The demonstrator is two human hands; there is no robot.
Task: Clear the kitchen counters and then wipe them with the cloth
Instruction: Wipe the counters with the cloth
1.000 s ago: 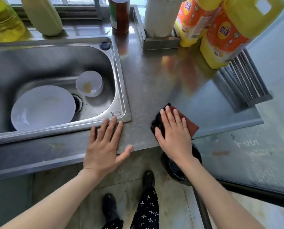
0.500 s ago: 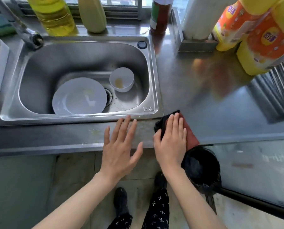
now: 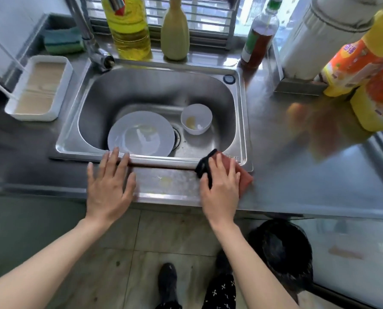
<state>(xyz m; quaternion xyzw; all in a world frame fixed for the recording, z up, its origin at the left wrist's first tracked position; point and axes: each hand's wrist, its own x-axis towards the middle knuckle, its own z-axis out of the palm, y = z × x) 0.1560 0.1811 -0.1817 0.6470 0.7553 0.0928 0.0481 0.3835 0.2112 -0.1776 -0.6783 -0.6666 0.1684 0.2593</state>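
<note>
One cloth (image 3: 245,177): rust-red fabric with a black part, bunched flat on the front strip of the bench, its far edge on the sink's front rim near the right corner.
Right grip (image 3: 221,186): bare hand, fingers straight and spread, palm pressing down on the cloth; nothing pinched.
Left grip (image 3: 109,186): bare hand spread flat on the same strip, well apart from the cloth, fingertips reaching the sink rim; it holds nothing.
Bench (image 3: 297,186): brushed stainless steel; a pale yellowish smear (image 3: 167,180) lies between the two hands.
Sink (image 3: 242,112): steel basin set into the bench, holding a round white plate (image 3: 141,134) and, just beside it, a small white bowl (image 3: 196,119) with a yellowish residue.
Back edge: yellow oil bottle (image 3: 128,30), cream squeeze bottle (image 3: 175,34), dark sauce bottle (image 3: 259,36); two orange-and-yellow jugs (image 3: 353,63) at the right.
Left end: white rectangular tray (image 3: 39,85).
Floor: black bin (image 3: 282,248) below the bench edge.
Step in hand: wiping, judged; the dishes sit in the sink and the front strip is being worked.
Next move calls for: sliding the cloth leftward over the smear under steady pressure, with the left hand lifting out of its way.
</note>
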